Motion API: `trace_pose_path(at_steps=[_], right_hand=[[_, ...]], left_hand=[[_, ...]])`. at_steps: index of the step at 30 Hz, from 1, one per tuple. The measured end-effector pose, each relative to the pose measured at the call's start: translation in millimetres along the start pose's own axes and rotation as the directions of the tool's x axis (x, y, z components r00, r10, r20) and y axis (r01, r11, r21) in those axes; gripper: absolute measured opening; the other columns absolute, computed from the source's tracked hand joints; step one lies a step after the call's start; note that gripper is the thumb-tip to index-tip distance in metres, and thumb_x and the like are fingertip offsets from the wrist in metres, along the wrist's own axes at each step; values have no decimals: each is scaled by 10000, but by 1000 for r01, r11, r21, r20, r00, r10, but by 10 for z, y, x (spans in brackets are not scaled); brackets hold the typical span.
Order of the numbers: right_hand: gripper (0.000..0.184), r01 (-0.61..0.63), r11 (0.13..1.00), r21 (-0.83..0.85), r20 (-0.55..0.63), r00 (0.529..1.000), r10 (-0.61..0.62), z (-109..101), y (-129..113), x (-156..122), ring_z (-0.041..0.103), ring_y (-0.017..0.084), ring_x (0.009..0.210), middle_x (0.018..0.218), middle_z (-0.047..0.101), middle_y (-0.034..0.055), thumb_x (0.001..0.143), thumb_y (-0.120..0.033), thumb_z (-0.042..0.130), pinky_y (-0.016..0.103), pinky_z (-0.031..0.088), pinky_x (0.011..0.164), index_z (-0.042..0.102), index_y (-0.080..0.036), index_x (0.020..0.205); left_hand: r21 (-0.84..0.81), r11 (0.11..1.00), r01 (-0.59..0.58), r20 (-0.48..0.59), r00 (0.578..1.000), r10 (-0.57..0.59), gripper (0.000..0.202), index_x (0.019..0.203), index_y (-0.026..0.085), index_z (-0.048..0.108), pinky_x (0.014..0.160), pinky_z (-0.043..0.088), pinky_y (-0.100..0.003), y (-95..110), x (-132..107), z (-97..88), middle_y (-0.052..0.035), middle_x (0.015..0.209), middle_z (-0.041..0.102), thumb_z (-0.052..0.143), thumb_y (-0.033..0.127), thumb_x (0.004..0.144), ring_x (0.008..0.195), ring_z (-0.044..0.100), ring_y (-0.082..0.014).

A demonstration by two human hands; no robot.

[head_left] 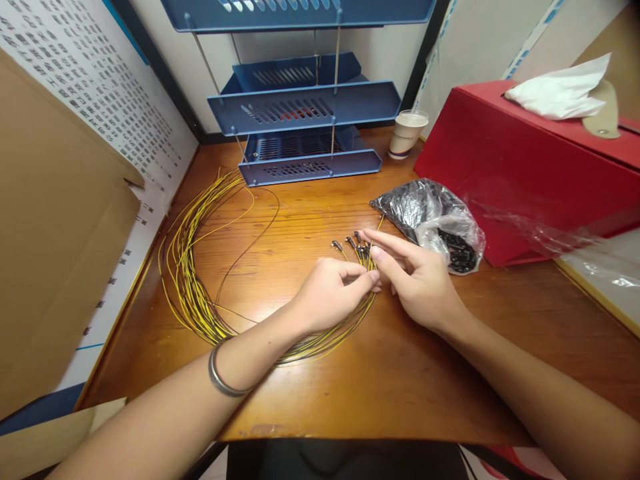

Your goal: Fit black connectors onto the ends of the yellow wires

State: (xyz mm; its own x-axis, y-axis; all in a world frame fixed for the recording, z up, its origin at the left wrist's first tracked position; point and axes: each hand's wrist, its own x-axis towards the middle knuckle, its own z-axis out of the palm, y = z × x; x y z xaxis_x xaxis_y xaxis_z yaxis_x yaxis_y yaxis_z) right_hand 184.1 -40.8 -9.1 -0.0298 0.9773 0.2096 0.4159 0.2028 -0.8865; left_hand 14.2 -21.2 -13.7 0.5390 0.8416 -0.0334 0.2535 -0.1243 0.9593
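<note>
Pale glare spots the table (300, 217); the view's corners are perhaps blurred.

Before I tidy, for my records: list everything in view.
Thin coiled wires: many, yellow and dark, centre-left
Small angled connectors: several, black, wire ends
Transparent plastic bag: one, black contents, right
Slatted tray rack: one, blue, back
Paper cup: one, whitish, beside rack
Slanted tissue box: one, red, right
Cardboard sheet: one, brown, left
Printed sheet: one, white, left
Wooden desk: one, brown, beneath
Round bangle: one, silver, left forearm
Left hand: one, pinching wires
Right hand: one, at connectors
</note>
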Motion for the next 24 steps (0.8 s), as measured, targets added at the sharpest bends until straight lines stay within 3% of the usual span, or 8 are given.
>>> trace_pose_path(at_steps=[3,5,9,12,16,21,24], right_hand=[[536,-4,990,138,109,994,-11,5,11,-3,510,89,485,1279,686,74,970,-415,570,255,457,437,496,-315,1491],[502,-13,977,211,142,990,-17,16,-11,-16,505,77,488,1333,657,77,980,-421,555,245,453,440,516,-320,1471],[346,-1,984,179,-3,1000,2,37,-49,-22,615,126,587,934,763,72,976,-446,559,276,538,607,780,-186,1034],[353,-25,987,157,-98,994,41,45,-24,9,687,187,723,742,722,55,968,-446,570,322,563,728,777,-161,997],[396,-82,978,189,-114,988,105,48,9,55,697,192,737,939,763,86,950,-459,595,339,569,718,718,-161,1181],[394,-52,985,165,-145,986,77,26,-28,30,725,231,739,822,774,85,959,-497,574,387,594,778,797,-178,903],[328,-12,994,109,-140,990,28,27,-34,14,736,243,930,1000,782,88,958,-446,596,367,588,861,798,-188,948]], left_hand=[[27,999,-37,14,999,37,380,798,144,777,625,429,-232,-10,-5,-5,-10,691,719,530,380,966,618,592,-120],[9,999,-33,17,999,32,390,797,144,779,651,452,-234,-15,-2,-6,-19,722,737,527,386,969,644,614,-128],[-7,1000,-1,-8,1000,1,386,776,133,772,679,496,-248,-14,4,5,-50,797,764,545,387,957,700,659,-155],[-7,1000,9,-15,1000,-9,357,800,145,779,696,518,-252,-3,-2,18,-49,821,774,549,373,952,734,684,-167],[21,999,36,-8,999,-36,338,814,153,784,701,530,-257,4,-9,21,-47,828,779,557,368,945,755,702,-180],[6,1000,26,-23,999,-26,335,825,154,782,736,533,-262,-9,-3,12,-47,847,787,552,363,951,757,701,-167],[13,1000,18,-15,1000,-18,357,824,156,781,725,529,-264,-12,-6,14,-48,838,785,545,388,958,748,698,-168]])
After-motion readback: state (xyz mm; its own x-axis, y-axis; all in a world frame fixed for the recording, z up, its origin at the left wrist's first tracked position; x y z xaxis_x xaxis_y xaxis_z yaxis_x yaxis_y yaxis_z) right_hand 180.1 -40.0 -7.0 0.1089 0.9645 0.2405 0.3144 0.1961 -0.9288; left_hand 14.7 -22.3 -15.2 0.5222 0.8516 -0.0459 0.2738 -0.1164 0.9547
